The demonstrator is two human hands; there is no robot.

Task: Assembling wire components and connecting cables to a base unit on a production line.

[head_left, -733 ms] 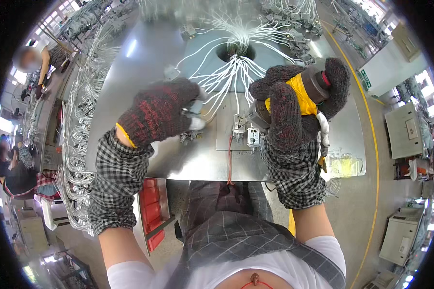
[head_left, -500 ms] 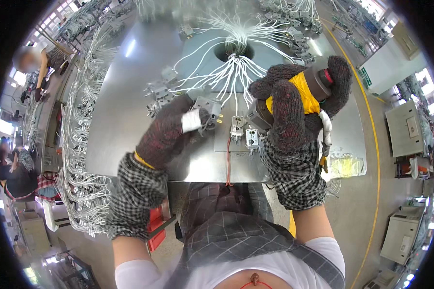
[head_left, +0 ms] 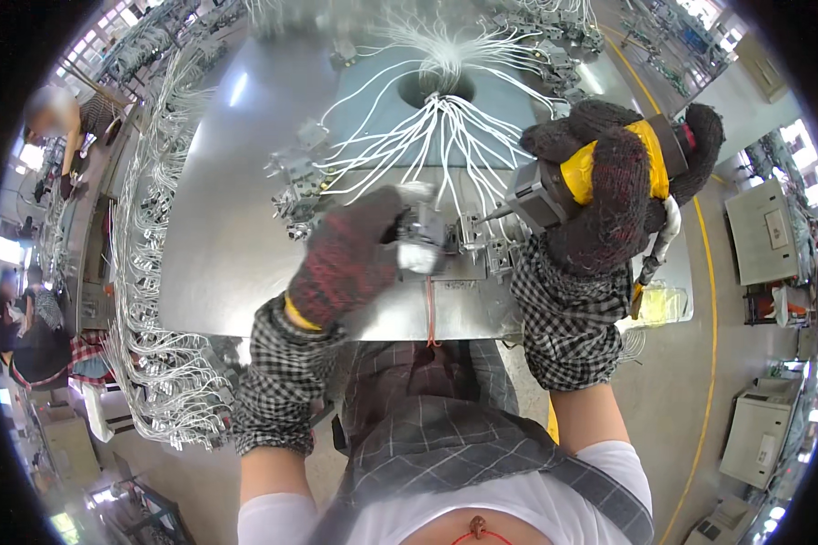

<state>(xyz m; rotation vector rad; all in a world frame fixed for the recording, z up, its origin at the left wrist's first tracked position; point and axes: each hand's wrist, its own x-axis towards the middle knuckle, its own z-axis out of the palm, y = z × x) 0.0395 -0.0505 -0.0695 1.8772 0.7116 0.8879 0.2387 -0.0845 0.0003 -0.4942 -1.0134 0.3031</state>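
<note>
My left hand [head_left: 350, 259], in a dark knitted glove with white tape on the fingertips, is closed around a small metal connector block [head_left: 424, 223]. It is blurred by motion. My right hand [head_left: 613, 204], gloved too, grips a dark electric screwdriver [head_left: 538, 195] wrapped with yellow tape. The screwdriver's thin bit points left, toward a metal terminal block [head_left: 471, 229] just right of my left fingers; whether it touches, I cannot tell. Another small metal block [head_left: 498, 254] lies under the screwdriver. White wires [head_left: 441, 136] fan from a round hole toward the blocks.
A metal worktable [head_left: 236, 209] lies before me, more wired blocks [head_left: 300, 186] along its left and far right. A thin red cord [head_left: 430, 309] hangs over the near edge. Bundles of white wires [head_left: 168, 363] hang at left. A person [head_left: 68, 127] sits farther left. A yellow floor line [head_left: 707, 300] runs right.
My left hand has moved right with the metal block, close to the blocks in the middle. My right hand has shifted right and slightly down with the screwdriver, whose bit now shows.
</note>
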